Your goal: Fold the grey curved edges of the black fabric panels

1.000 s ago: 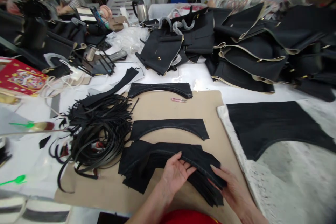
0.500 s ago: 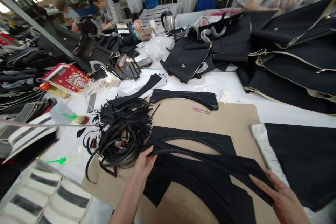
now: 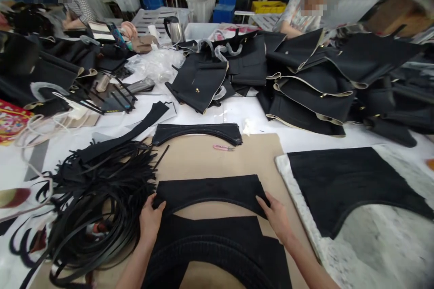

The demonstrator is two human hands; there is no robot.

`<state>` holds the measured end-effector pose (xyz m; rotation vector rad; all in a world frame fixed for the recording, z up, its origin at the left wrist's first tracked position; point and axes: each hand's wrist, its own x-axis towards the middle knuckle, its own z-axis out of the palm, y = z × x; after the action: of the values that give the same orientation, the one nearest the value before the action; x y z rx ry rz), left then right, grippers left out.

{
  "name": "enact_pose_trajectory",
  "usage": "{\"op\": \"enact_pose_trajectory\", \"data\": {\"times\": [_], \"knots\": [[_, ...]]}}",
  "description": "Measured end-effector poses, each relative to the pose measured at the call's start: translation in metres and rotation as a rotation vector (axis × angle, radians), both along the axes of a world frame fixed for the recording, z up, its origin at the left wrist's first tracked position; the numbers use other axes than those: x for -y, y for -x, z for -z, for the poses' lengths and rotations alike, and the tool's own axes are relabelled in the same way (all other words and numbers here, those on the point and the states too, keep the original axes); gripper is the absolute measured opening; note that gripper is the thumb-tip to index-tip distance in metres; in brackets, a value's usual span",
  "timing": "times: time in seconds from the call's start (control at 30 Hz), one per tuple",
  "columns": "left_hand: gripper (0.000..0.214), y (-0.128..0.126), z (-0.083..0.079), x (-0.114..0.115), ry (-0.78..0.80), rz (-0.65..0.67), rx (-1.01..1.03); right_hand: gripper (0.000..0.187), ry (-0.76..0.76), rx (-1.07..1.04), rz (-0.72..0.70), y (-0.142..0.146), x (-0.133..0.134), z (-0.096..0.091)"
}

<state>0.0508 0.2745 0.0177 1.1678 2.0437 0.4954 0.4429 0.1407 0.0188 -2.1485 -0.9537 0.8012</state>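
Note:
A black arched panel (image 3: pixel 208 189), cut like a curved band with a stitched lower edge, lies flat on a tan board (image 3: pixel 190 158). At its left end, my left hand (image 3: pixel 151 219) pinches the corner between thumb and fingers. The opposite end is gripped by my right hand (image 3: pixel 276 216), thumb on top. Closer to me, between my forearms, lie more black curved pieces (image 3: pixel 217 232), overlapping one another. Beyond the panel rests a neat stack of narrower black arched pieces (image 3: pixel 196 133), with small pink thread snips (image 3: pixel 223 147) beside it.
Coiled black strips (image 3: pixel 98 216) crowd the left side. On the right, a black panel (image 3: pixel 325 180) lies on a whitish slab (image 3: pixel 383 239). Black bag parts (image 3: pixel 305 95), a clear plastic heap (image 3: pixel 156 67) and a kettle (image 3: pixel 174 30) stand farther back. Co-workers sit beyond.
The slanting panel in my hands has moved away from me and now lies level over the farther panel. My right hand has come up and inward. The view has swung to the right.

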Motion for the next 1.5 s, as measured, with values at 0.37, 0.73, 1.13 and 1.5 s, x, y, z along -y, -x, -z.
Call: {"op": "enact_pose_trajectory", "data": {"times": [0.37,0.73,1.13,1.5], "knots": [[0.03,-0.042,-0.013,-0.013,0.025,0.264,-0.54,0.032,-0.001,0.177,-0.123,-0.021,0.003,0.008],[0.013,-0.038,-0.012,-0.021,0.153,0.328,-0.549,0.018,0.173,0.377,-0.1,-0.006,-0.004,0.016],[0.013,-0.085,-0.009,-0.049,-0.162,0.37,-0.409,0.034,0.107,0.438,0.024,-0.067,-0.001,-0.013],[0.032,-0.052,0.008,-0.063,-0.158,0.271,0.159,0.04,0.09,0.082,-0.006,-0.062,-0.003,-0.009]]}}
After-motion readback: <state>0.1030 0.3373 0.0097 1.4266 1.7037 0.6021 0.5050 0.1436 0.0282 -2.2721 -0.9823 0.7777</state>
